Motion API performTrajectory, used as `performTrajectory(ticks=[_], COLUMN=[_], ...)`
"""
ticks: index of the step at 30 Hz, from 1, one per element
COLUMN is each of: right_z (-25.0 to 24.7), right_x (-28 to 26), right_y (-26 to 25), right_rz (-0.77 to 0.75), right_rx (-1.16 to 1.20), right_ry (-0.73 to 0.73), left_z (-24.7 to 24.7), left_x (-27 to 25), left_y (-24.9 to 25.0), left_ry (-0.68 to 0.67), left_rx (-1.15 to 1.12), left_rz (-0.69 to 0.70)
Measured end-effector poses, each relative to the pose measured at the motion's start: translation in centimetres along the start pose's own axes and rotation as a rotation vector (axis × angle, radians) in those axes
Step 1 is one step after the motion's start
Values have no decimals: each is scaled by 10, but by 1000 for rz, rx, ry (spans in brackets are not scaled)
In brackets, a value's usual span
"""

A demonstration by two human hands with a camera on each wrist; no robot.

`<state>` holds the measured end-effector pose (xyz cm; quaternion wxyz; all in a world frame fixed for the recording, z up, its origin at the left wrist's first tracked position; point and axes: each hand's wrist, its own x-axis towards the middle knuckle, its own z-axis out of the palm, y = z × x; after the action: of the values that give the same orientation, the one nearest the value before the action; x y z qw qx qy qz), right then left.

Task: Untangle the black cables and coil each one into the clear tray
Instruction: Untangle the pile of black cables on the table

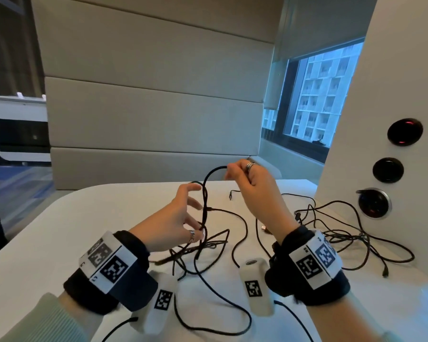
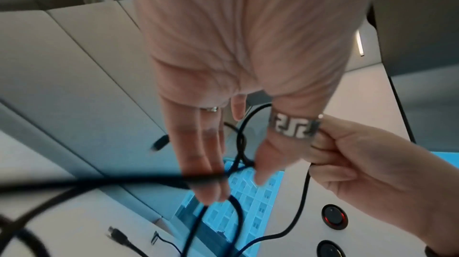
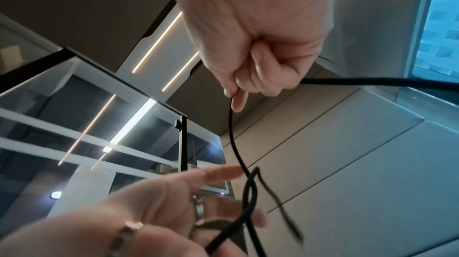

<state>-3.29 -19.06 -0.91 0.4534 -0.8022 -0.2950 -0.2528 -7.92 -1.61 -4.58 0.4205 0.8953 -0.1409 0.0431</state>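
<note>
Several black cables (image 1: 208, 245) lie tangled on the white table (image 1: 84, 230). My right hand (image 1: 235, 174) is raised above the table and grips one black cable (image 1: 209, 175), which arches out of the fist and drops into a twisted pair of strands. In the right wrist view the right hand (image 3: 246, 84) pinches this cable (image 3: 232, 133) between thumb and curled fingers. My left hand (image 1: 195, 208) is lower, its fingers spread and straight, touching the twisted strands (image 2: 248, 161). The clear tray is in no view.
More black cable (image 1: 344, 233) sprawls across the right of the table. A white column (image 1: 405, 70) with round black sockets (image 1: 388, 169) stands at the right edge. Padded wall panels (image 1: 146, 114) rise behind the table. Loose plugs (image 2: 119, 235) lie on the table.
</note>
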Motion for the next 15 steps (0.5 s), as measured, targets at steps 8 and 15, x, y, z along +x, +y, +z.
performTrajectory(ticks=[8,15], right_z=[-16,-11], right_x=[4,3], right_y=[6,26], right_rz=[19,102], right_rx=[-18,-306], right_ry=[160,11], left_z=[-6,-7], left_x=[4,3], left_y=[-2,1], left_ry=[186,266], left_rx=[128,93], left_rz=[122,241])
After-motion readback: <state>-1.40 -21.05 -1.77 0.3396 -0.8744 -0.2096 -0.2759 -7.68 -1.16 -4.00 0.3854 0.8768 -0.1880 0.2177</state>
